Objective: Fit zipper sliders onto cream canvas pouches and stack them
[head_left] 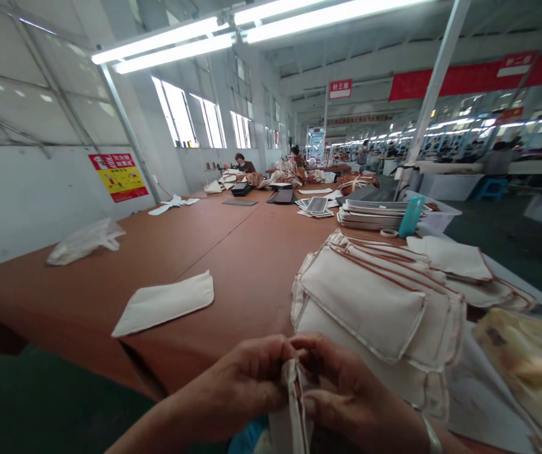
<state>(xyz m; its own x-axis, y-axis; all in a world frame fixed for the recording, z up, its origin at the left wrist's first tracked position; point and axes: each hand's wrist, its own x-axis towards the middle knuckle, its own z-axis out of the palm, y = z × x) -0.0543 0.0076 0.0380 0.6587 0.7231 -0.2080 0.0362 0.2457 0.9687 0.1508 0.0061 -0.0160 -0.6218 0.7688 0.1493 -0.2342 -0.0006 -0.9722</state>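
Note:
Both of my hands meet at the near edge of the table around a cream fabric piece (pixel 294 410) with a seamed, brownish edge. My left hand (pixel 247 381) pinches its upper end from the left. From the other side, my right hand (pixel 337 381) grips the same end, with the thumb lying along the seam. The fingertips overlap at the top, so the exact hold there is hidden. Just beyond my right hand lies a stack of cream fabric pieces (pixel 360 296) with brown edging. A single cream fabric piece (pixel 167 304) lies flat to the left.
The brown table (pixel 233 252) stretches away from me. A crumpled plastic bag (pixel 86 243) lies at left. On the right are a teal bottle (pixel 411 216), a tape roll (pixel 389 232), stacked panels (pixel 375 214) and a yellowish plastic object (pixel 530 366). People sit farther back.

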